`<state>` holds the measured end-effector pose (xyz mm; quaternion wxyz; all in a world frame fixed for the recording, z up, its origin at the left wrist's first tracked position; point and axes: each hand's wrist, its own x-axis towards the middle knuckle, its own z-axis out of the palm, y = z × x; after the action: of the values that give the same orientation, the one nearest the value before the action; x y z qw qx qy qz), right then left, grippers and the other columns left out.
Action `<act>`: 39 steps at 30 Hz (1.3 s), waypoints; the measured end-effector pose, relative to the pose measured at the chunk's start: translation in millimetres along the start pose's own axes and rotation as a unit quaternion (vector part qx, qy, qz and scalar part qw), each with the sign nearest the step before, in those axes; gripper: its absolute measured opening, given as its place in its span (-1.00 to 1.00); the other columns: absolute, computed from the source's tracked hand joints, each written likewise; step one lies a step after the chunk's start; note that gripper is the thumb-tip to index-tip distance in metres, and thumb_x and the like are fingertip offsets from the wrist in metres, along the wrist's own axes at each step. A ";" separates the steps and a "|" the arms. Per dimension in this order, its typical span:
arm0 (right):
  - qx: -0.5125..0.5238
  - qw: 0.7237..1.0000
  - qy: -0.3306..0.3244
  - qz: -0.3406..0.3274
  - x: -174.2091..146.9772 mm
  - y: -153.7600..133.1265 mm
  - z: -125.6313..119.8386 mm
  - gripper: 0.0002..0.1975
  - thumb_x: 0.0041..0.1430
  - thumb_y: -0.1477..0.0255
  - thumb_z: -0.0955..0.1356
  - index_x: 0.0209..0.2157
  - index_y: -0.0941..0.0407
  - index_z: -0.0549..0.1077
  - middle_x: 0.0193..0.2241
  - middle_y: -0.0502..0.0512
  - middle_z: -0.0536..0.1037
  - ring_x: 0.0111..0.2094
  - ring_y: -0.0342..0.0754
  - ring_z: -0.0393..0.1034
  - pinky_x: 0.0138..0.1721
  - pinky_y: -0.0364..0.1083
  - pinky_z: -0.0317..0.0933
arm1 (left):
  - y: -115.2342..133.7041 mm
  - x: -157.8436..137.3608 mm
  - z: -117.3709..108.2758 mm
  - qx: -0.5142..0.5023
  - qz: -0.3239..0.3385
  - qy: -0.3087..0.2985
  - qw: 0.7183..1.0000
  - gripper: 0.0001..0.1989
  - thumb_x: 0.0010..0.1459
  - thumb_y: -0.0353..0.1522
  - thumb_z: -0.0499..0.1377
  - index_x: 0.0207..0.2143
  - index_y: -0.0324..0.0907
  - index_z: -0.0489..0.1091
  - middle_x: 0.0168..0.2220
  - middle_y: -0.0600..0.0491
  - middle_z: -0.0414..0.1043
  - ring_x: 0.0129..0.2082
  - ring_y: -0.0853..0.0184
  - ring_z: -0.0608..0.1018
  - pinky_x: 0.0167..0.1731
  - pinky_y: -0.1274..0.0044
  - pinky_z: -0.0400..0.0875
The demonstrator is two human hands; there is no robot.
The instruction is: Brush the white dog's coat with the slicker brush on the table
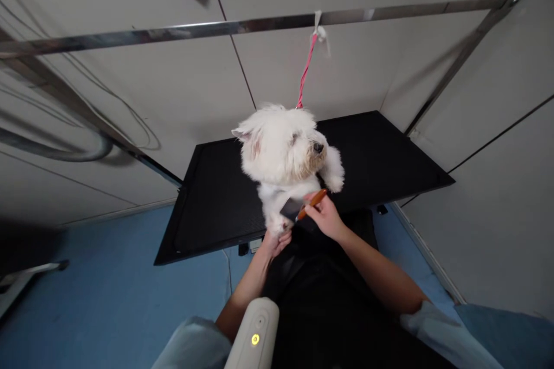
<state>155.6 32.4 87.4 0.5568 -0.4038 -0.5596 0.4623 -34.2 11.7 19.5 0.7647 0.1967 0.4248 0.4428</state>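
A white dog is at the front of the black grooming table, its head turned to the right. My left hand is closed around the lower end of one front leg, at the paw. In my right hand is a slicker brush with an orange handle, gripped between thumb and fingers. The brush's dark flat head lies against or just beside that same leg; contact is hard to make out. The dog's other front leg hangs toward the table's near edge.
A pink cord runs from a metal bar down behind the dog's head. A white device with a yellow light sticks up at the bottom. Grey hose and cables are at the left wall. The floor is blue.
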 end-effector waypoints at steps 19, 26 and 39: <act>0.008 0.997 -0.012 -0.079 -6.2 13.9 12.8 -0.84 0.20 0.30 0.41 -0.22 0.02 0.39 -0.14 0.13 0.54 -0.17 0.03 0.49 -0.08 0.07 0.41 | 2.2 2.3 -28.5 0.056 0.016 -0.056 0.997 -0.57 -0.10 -0.20 0.43 -0.57 -0.17 0.21 -0.76 0.31 -0.12 -0.78 0.63 -0.04 -0.74 0.68 -0.16; -0.008 0.996 0.026 -0.084 0.1 19.9 13.5 -0.83 0.16 0.30 0.40 -0.25 0.03 0.37 -0.17 0.12 0.53 -0.14 0.03 0.48 -0.06 0.05 0.40 | -0.3 9.8 -32.4 0.055 0.013 -0.071 0.996 -0.54 -0.07 -0.19 0.41 -0.56 -0.14 0.14 -0.73 0.31 -0.11 -0.76 0.61 -0.04 -0.74 0.67 -0.17; 0.306 0.906 -0.059 0.287 91.9 57.0 -16.9 -0.85 -0.03 0.44 0.41 -0.41 0.05 0.35 -0.43 0.02 0.57 -0.33 0.04 0.52 -0.21 0.03 0.46 | -2.5 2.5 -18.3 0.099 -0.002 -0.018 0.995 -0.56 -0.09 -0.11 0.40 -0.37 -0.17 0.29 -0.70 0.27 0.06 -0.75 0.57 0.01 -0.72 0.66 -0.16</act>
<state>163.9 136.4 54.4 0.4619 -0.3288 -0.2827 0.7737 -47.4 11.1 6.3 0.7496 0.2787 0.4535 0.3935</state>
